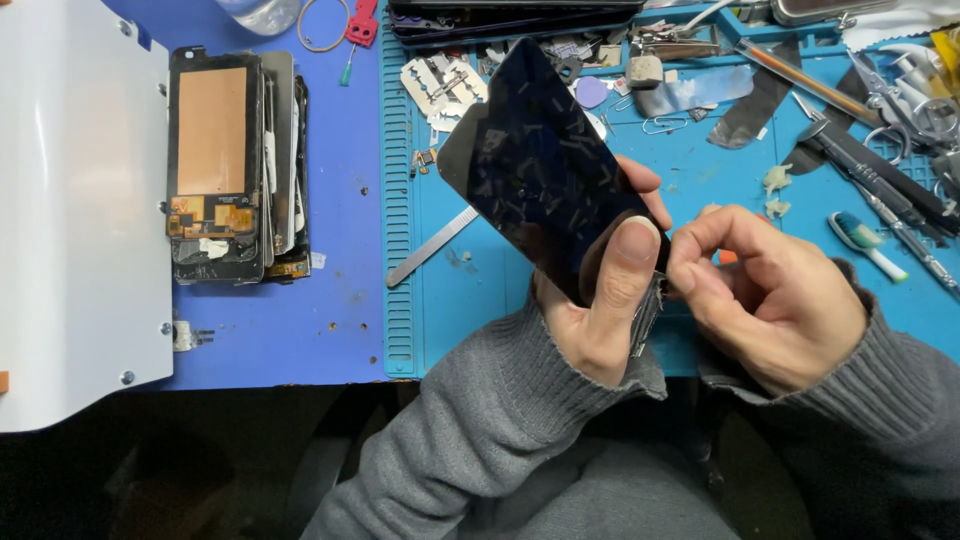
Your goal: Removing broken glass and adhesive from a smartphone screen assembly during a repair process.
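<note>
My left hand (600, 300) grips a black phone screen panel (540, 170) by its lower end, thumb pressed on the glass, the panel tilted up and away over the blue mat (480, 300). My right hand (770, 290) is beside it on the right. Its thumb and forefinger pinch at the panel's lower right corner. What they pinch is too small to tell. Both arms wear grey knit sleeves.
A stack of dismantled phone screens (235, 165) lies on the left. A white machine cover (75, 210) fills the far left. A metal pry strip (432, 247), toothbrush (865, 243), tweezers, screwdrivers (880, 180) and small parts lie scattered on the mat.
</note>
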